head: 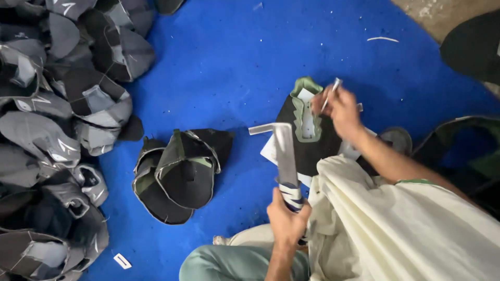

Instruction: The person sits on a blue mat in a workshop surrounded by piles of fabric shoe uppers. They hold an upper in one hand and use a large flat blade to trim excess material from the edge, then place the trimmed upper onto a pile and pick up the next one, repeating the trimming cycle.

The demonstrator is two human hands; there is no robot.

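My left hand [285, 221] grips the taped handle of a flat metal tool [284, 151], an L-shaped bar that points away from me. My right hand [339, 109] pinches a thin silver pen-like marker [330, 94] over a black shoe upper with green trim [307, 122]. This upper lies on white paper pieces [271, 150] on the blue mat, just right of the metal bar. A cream cloth [396, 224] covers my lap and right arm.
A blue mat [234, 62] covers the floor. Two finished black-and-green uppers [179, 171] lie stacked left of the tool. A big heap of grey and black uppers [57, 114] fills the left side. Dark material [471, 44] sits at the right edge.
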